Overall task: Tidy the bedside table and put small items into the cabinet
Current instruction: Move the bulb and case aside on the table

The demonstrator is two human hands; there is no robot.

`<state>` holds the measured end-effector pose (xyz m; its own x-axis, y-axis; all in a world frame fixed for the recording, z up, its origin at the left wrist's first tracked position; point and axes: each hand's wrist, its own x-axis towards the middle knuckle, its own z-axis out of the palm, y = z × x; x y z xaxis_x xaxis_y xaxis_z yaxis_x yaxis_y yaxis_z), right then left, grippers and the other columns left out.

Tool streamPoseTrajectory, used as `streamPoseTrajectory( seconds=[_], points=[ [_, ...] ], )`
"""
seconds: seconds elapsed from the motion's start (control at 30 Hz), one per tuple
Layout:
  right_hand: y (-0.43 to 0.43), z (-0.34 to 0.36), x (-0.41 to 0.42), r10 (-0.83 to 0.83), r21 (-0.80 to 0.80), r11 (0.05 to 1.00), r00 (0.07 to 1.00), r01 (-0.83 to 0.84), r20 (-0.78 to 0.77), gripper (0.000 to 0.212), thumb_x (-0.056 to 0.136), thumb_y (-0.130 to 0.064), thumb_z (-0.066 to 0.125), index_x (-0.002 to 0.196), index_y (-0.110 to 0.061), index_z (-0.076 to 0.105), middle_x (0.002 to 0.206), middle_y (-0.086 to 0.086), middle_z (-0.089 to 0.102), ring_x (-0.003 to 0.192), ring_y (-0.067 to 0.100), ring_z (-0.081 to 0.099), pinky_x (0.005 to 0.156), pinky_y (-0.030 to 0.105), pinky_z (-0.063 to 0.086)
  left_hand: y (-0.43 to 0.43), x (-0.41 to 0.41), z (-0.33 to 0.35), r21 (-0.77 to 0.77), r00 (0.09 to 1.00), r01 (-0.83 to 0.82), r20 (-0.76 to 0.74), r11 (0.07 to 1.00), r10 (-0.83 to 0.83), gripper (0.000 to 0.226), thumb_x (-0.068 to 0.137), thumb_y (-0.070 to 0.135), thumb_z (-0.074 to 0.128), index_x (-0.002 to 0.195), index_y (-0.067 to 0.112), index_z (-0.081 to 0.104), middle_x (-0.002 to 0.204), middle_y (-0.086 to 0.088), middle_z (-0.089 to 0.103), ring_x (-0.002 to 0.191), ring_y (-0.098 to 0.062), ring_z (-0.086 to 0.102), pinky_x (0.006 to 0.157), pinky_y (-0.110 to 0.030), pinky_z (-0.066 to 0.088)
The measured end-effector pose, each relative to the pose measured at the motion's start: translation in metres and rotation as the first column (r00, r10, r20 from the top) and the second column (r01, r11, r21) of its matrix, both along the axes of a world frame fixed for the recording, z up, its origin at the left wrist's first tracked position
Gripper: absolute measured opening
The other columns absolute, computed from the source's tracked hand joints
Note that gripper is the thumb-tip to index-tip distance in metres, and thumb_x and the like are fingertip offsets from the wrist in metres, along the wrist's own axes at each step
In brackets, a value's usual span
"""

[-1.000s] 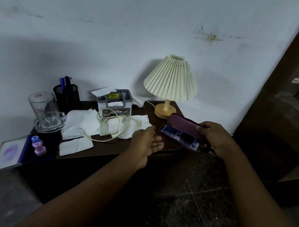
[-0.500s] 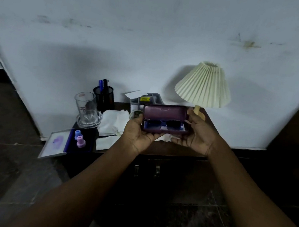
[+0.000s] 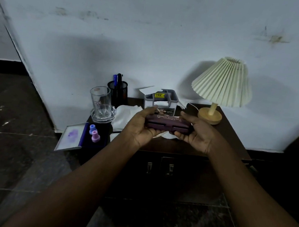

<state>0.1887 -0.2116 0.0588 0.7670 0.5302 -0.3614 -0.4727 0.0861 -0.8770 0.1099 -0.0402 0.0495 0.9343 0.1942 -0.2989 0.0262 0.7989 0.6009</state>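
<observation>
Half a second earlier the glasses case point(image 3: 168, 124) was open with the glasses showing; now its lid was down and the printed top faced up. It was held in the middle of the frame, lifted just above the front of the bedside table point(image 3: 226, 141). The left hand point(image 3: 139, 129) curled round the case's left end, thumb on top, and the right hand point(image 3: 196, 136) gripped the right end the same way.

The step in hand looked like closing the case before stowing it. Below the hands, the cabinet doors point(image 3: 158, 173) were shut, their two metal handles point(image 3: 149, 168) side by side. The next move would likely call for freeing one hand to pull a handle while the other kept the case.

Left on the table were a glass mug point(image 3: 101, 103), a pen holder point(image 3: 118, 93), white tissues point(image 3: 126, 114), a grey box point(image 3: 160, 100) and a lamp point(image 3: 223, 82) at the right.
</observation>
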Motion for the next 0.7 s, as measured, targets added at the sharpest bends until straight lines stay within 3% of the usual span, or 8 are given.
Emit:
streamPoseTrajectory(
  seconds=[0.13,0.27,0.33,0.43,0.57,0.63,0.7],
  points=[
    [-0.001,-0.002,0.001,-0.001,0.034,0.999,0.996,-0.002,0.085,0.013,0.095,-0.016,0.073,0.104,-0.008,0.067,0.097,0.013,0.074,0.076,0.024,0.076,0.061,0.032,0.063,0.001,0.0,-0.004,0.09,0.999,0.03,-0.037,0.996,-0.027,0.014,0.091,-0.004,0.066,0.101,0.005,0.062,0.102,-0.022,0.071,0.103,-0.038,0.068,0.087,-0.06,0.058],
    [-0.001,-0.004,0.0,-0.005,0.066,0.998,0.996,-0.001,0.088,0.031,0.09,-0.006,0.075,0.116,-0.009,0.059,0.1,0.013,0.075,0.077,0.023,0.077,0.06,0.037,0.063,0.001,0.0,-0.007,0.131,0.998,0.045,-0.038,0.99,-0.04,0.02,0.09,-0.011,0.063,0.098,0.008,0.06,0.08,-0.017,0.076,0.089,-0.033,0.072,0.072,-0.056,0.063],
    [-0.002,-0.004,0.0,0.001,0.064,0.998,0.996,-0.007,0.091,0.041,0.089,-0.003,0.075,0.125,-0.007,0.056,0.113,0.019,0.072,0.084,0.026,0.077,0.061,0.037,0.063,0.002,-0.001,-0.005,0.132,0.998,0.053,-0.035,0.99,-0.049,0.026,0.091,-0.013,0.062,0.092,0.012,0.057,0.085,-0.017,0.076,0.094,-0.034,0.071,0.075,-0.058,0.062],
    [-0.002,-0.004,0.003,-0.005,0.04,0.999,0.992,0.0,0.125,0.052,0.087,0.0,0.077,0.133,-0.006,0.053,0.124,0.022,0.068,0.091,0.028,0.077,0.065,0.037,0.064,0.002,-0.001,-0.003,0.133,0.998,0.061,-0.04,0.989,-0.056,0.031,0.09,-0.016,0.059,0.087,0.014,0.054,0.111,-0.024,0.069,0.104,-0.039,0.069,0.074,-0.058,0.062],
    [-0.007,-0.006,0.008,0.041,0.054,0.997,0.982,-0.052,0.187,0.059,0.082,-0.006,0.081,0.135,-0.008,0.054,0.13,0.018,0.065,0.093,0.026,0.078,0.07,0.038,0.063,0.0,0.0,-0.002,0.122,0.998,0.05,-0.03,0.991,-0.047,0.03,0.087,-0.016,0.063,0.088,0.014,0.058,0.107,-0.024,0.071,0.092,-0.039,0.074,0.07,-0.054,0.064],
    [-0.015,-0.006,0.01,0.158,-0.061,0.987,0.925,-0.146,0.347,0.064,0.074,-0.017,0.088,0.132,-0.017,0.06,0.13,0.01,0.066,0.101,0.023,0.076,0.079,0.039,0.063,-0.002,0.0,-0.002,0.113,0.998,0.053,-0.029,0.992,-0.05,0.026,0.086,-0.014,0.065,0.092,0.01,0.059,0.103,-0.026,0.072,0.089,-0.039,0.075,0.07,-0.056,0.063],
    [-0.027,-0.003,0.01,0.34,-0.35,0.924,0.745,-0.153,0.573,0.061,0.07,-0.03,0.094,0.125,-0.033,0.068,0.121,-0.008,0.071,0.104,0.012,0.073,0.086,0.028,0.061,-0.007,0.001,-0.001,0.097,0.998,0.058,-0.027,0.994,-0.056,0.02,0.085,-0.008,0.069,0.099,0.004,0.062,0.107,-0.027,0.07,0.099,-0.041,0.07,0.071,-0.059,0.063]
  ],
)
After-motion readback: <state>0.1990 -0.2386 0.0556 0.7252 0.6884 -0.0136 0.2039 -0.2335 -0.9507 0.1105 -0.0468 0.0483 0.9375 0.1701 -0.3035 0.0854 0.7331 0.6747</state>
